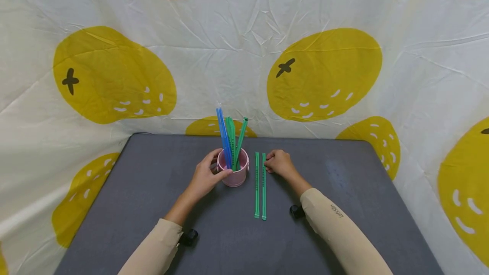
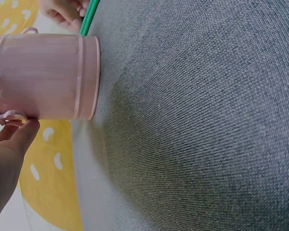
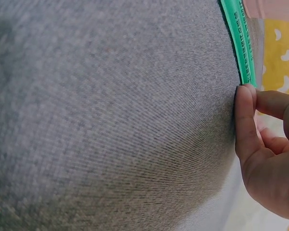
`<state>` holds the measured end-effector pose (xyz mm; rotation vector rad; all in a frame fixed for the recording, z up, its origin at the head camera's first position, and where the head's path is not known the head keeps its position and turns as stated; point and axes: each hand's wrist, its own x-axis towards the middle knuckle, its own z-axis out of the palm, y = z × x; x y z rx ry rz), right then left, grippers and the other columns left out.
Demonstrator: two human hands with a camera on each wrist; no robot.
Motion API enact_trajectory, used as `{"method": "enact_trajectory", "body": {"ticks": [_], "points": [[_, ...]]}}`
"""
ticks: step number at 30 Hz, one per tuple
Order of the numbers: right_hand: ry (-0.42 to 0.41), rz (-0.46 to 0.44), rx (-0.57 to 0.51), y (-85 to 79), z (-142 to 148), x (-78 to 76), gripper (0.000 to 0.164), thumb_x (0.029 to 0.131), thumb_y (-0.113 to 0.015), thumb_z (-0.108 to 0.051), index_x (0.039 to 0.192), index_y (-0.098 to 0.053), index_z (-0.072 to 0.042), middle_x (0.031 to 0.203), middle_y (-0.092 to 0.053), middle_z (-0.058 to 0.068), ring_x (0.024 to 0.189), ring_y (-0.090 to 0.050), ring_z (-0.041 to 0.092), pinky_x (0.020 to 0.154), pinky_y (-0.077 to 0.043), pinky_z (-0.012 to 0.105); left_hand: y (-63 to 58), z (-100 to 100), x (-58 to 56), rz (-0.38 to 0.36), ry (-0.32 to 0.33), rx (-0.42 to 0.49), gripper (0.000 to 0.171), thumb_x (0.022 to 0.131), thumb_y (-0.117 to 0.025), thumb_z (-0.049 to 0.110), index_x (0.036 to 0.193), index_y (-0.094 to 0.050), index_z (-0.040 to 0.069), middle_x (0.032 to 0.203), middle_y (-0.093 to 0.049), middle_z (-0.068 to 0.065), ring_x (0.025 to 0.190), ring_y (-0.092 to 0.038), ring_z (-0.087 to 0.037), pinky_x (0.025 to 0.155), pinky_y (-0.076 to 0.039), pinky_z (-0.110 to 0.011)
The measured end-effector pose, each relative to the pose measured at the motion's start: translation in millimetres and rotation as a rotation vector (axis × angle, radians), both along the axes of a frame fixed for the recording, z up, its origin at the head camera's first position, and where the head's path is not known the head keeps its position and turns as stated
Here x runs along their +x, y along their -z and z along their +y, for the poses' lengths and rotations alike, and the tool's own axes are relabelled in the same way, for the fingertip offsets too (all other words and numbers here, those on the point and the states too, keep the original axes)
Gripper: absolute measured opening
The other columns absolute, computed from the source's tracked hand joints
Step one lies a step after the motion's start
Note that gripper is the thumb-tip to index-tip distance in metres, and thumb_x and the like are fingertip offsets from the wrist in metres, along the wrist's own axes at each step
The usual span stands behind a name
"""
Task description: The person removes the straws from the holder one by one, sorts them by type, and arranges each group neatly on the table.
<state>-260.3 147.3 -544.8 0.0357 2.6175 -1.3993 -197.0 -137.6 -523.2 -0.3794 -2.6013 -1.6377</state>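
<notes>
A small pink pail [image 1: 237, 179] stands upright on the dark table, and my left hand [image 1: 204, 177] grips its side, thumb in front and fingers behind. In the left wrist view, fingertips touch the pail [image 2: 43, 77] at its handle loop. Blue straws [image 1: 223, 133] and several green wrapped straws [image 1: 231, 135] lean inside the pail. To its right, two green wrapped straws lie side by side: a left one [image 1: 257, 186] and a right one [image 1: 264, 194]. My right hand [image 1: 282, 164] pinches the right one near its far end between thumb and forefinger, as the right wrist view shows.
The grey-black table [image 1: 336, 232] ends at a back edge just beyond the pail. Behind it hangs a white cloth [image 1: 229, 24] printed with yellow fruit. A black wrist camera [image 1: 189, 237] sits by the left sleeve, another wrist camera [image 1: 296, 211] by the right.
</notes>
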Motion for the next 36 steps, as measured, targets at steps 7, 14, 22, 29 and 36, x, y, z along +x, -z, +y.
{"method": "enact_trajectory", "body": {"ticks": [7, 14, 22, 29, 36], "points": [[-0.009, 0.006, -0.008, -0.4, 3.6, -1.2, 0.016, 0.089, -0.076, -0.003, 0.100, -0.071, 0.006, 0.079, -0.076, 0.014, 0.059, -0.072, 0.019, 0.056, -0.062, 0.030, 0.0, 0.1, 0.1, -0.003, 0.006, 0.000, 0.077, 0.085, -0.086, 0.036, 0.149, -0.050, 0.014, 0.142, -0.061, -0.012, 0.130, -0.062, -0.031, 0.103, -0.055, -0.048], [-0.052, 0.104, 0.027, -19.5, 8.2, -5.0, 0.022, 0.094, -0.075, -0.014, 0.110, -0.071, 0.001, 0.095, -0.078, 0.014, 0.070, -0.073, 0.016, 0.063, -0.062, 0.029, -1.1, -1.2, 3.9, -0.002, 0.017, 0.009, 0.077, 0.085, -0.086, 0.035, 0.150, -0.050, 0.013, 0.141, -0.061, -0.013, 0.130, -0.062, -0.032, 0.104, -0.055, -0.048], [-0.129, 0.141, -0.134, -59.7, -2.7, -7.2, 0.031, 0.100, -0.069, -0.015, 0.123, -0.067, 0.004, 0.113, -0.074, 0.022, 0.099, -0.074, 0.032, 0.083, -0.064, 0.039, -2.1, -3.1, 5.3, 0.001, 0.021, 0.012, 0.077, 0.085, -0.086, 0.036, 0.149, -0.050, 0.012, 0.141, -0.062, -0.013, 0.130, -0.062, -0.032, 0.104, -0.055, -0.048], [-0.197, 0.154, -0.264, -80.2, -20.7, -8.5, 0.037, 0.101, -0.069, -0.015, 0.133, -0.063, 0.002, 0.123, -0.070, 0.025, 0.109, -0.072, 0.033, 0.095, -0.061, 0.047, -1.4, -3.3, 4.1, 0.009, 0.022, 0.020, 0.077, 0.085, -0.086, 0.035, 0.149, -0.050, 0.012, 0.141, -0.061, -0.014, 0.130, -0.062, -0.034, 0.103, -0.055, -0.049], [-0.222, 0.169, -0.382, -91.7, -39.9, -11.3, 0.041, 0.100, -0.067, -0.007, 0.137, -0.058, 0.008, 0.128, -0.065, 0.033, 0.115, -0.068, 0.045, 0.098, -0.058, 0.052, -1.7, -2.9, 4.4, 0.005, 0.023, 0.024, 0.076, 0.085, -0.086, 0.035, 0.149, -0.050, 0.012, 0.141, -0.061, -0.013, 0.129, -0.062, -0.034, 0.103, -0.055, -0.049]]}}
